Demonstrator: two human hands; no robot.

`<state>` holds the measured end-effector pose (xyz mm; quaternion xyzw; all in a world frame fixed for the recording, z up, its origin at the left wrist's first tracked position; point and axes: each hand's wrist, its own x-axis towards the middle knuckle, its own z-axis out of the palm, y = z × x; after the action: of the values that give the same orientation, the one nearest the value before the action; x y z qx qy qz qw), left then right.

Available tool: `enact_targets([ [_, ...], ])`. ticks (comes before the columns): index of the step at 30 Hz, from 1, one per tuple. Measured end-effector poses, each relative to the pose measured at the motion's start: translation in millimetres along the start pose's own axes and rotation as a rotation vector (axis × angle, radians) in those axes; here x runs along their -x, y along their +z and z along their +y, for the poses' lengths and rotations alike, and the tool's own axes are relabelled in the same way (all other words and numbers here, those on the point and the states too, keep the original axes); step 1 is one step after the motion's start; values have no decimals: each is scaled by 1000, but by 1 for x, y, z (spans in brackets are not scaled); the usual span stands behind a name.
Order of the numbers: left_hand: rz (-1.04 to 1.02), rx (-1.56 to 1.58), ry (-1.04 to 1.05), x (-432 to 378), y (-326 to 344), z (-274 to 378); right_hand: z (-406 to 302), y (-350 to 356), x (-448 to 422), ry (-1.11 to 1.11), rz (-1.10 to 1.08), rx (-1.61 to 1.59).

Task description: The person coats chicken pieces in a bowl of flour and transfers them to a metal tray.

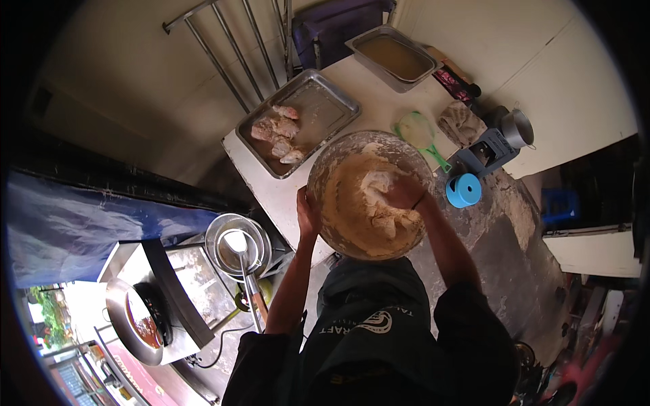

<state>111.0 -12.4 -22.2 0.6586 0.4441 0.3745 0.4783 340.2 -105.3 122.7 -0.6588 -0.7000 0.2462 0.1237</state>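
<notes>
A large round metal bowl (329, 238) stands at the table's near edge, tilted slightly toward me. Pale tan flour (350, 203) coats its inside and lies heaped in the middle. My left hand (308, 213) grips the bowl's left rim. Inside the bowl, my right hand (405, 192) is down in the flour, blurred, with its fingers partly hidden. Beside those fingers is a whitish floury lump (377, 183); whether they hold it is unclear. Left of the bowl, a rectangular metal tray (325, 109) carries several raw chicken pieces (277, 131).
Behind the bowl are a green-handled sieve (416, 131), a brown cloth (461, 123) and a deep metal pan of cloudy liquid (393, 56). A blue plastic stool (463, 190) is at right. At lower left, a wok (119, 317) holds brown oil, near a strainer with a ladle (236, 241).
</notes>
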Motion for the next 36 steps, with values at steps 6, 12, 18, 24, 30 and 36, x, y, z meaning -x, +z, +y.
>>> enact_targets([
  [6,-27,4,65,-1,-6,-2,-12,114,29,134,-3,357],
  [12,-93,-86,-67,-4,-8,-18,-34,166,26,333,260,-324],
  [18,-82,-26,-1,0,-2,6,-96,146,29,747,1126,-2498],
  [24,-33,-193,7,9,-5,15,-38,206,35,623,1716,-2489],
  [30,-107,-358,-26,6,-6,29,44,248,13,688,1819,-2368],
  [36,-93,-403,-54,5,-9,23,51,212,-2,703,1941,-2300],
])
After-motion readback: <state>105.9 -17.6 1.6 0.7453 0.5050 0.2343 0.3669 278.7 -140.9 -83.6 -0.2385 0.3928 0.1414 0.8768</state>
